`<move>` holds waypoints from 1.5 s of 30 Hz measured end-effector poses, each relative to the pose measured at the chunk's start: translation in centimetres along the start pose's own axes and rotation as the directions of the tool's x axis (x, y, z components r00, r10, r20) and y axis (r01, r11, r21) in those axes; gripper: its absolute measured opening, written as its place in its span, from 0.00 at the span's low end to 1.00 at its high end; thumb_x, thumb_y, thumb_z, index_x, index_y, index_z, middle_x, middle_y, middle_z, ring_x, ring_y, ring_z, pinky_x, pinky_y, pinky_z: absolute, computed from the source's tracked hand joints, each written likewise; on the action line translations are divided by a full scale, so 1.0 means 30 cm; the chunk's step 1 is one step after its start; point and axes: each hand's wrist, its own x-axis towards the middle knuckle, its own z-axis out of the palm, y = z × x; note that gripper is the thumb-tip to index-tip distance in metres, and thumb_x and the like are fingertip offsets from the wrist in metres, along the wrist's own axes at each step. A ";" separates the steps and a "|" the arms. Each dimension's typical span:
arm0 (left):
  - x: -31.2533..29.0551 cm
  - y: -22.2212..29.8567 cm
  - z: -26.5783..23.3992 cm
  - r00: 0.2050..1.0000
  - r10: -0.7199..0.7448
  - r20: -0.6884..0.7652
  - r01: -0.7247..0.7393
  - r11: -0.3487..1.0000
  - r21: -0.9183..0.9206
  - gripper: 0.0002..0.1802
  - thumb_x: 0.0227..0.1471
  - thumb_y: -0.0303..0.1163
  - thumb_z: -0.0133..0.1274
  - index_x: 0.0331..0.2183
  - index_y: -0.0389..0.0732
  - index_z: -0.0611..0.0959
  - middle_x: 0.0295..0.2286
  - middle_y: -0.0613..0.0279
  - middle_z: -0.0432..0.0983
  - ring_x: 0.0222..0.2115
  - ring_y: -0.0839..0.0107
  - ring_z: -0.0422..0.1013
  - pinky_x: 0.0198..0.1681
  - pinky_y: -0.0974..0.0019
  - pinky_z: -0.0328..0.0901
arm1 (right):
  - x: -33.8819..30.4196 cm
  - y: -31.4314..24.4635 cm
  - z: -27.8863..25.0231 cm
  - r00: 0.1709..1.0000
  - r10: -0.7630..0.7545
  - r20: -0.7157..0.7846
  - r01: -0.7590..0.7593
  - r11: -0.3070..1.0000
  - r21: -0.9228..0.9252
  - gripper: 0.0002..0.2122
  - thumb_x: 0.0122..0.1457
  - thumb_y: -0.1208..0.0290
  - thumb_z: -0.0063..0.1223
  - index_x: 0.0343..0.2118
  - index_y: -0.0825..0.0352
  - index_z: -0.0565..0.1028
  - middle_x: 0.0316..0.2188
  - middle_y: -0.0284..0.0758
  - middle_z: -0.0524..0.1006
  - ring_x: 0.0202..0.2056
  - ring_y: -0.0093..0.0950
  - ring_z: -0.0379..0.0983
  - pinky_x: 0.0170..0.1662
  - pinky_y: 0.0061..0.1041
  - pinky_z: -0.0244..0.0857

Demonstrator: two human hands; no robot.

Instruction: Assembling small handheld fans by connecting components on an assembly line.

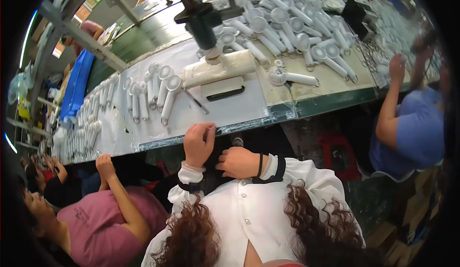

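Observation:
My left hand [199, 145] is raised just in front of the table's near edge, fingers curled in and thumb bent beside them. Below and to its right is my right hand [239, 162], back upward, fingers bent toward the left one; a dark band circles its wrist. The hands do not touch each other. Both palms are hidden, so whatever they may hold cannot be made out. On the table beyond my left hand lie a dark pen [196, 102] and a white handheld piece [170, 97] with a round ribbed head and a wire loop at its handle end.
A press-like machine column [201, 30] stands over a wrapped padded block [220, 68] and a white, dark-edged block [223, 88]. Piled behind it are many similar white pieces [282, 27]. Co-workers sit left, in a pink shirt [108, 224], and right, in a blue shirt [407, 128]. A red stool [338, 154] stands below.

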 end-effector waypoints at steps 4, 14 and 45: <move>0.012 0.043 0.043 0.993 0.099 0.061 -0.097 0.995 -0.031 0.05 0.43 0.25 0.59 0.28 0.41 0.81 0.19 0.62 0.73 0.22 0.62 0.69 0.27 0.62 0.64 | -0.026 -0.011 -0.064 0.990 0.073 -0.122 -0.075 0.997 -0.011 0.13 0.49 0.63 0.59 0.36 0.63 0.76 0.31 0.34 0.76 0.35 0.34 0.73 0.37 0.33 0.67; 0.052 0.023 0.019 0.989 -0.045 0.143 0.074 0.975 -0.208 0.06 0.42 0.29 0.62 0.27 0.42 0.82 0.15 0.65 0.71 0.16 0.68 0.68 0.21 0.67 0.62 | -0.061 0.097 -0.318 0.998 -0.052 0.043 0.036 0.946 0.323 0.12 0.55 0.64 0.56 0.40 0.63 0.77 0.32 0.36 0.77 0.35 0.38 0.73 0.40 0.33 0.68; 0.177 0.124 0.156 0.934 -0.101 0.343 0.348 0.478 -0.806 0.24 0.62 0.28 0.43 0.57 0.35 0.58 0.42 0.57 0.74 0.42 0.75 0.69 0.47 0.71 0.63 | -0.058 0.113 -0.421 0.328 0.700 -0.634 -0.414 0.710 0.570 0.13 0.54 0.75 0.57 0.42 0.72 0.74 0.31 0.36 0.75 0.29 0.24 0.71 0.31 0.22 0.67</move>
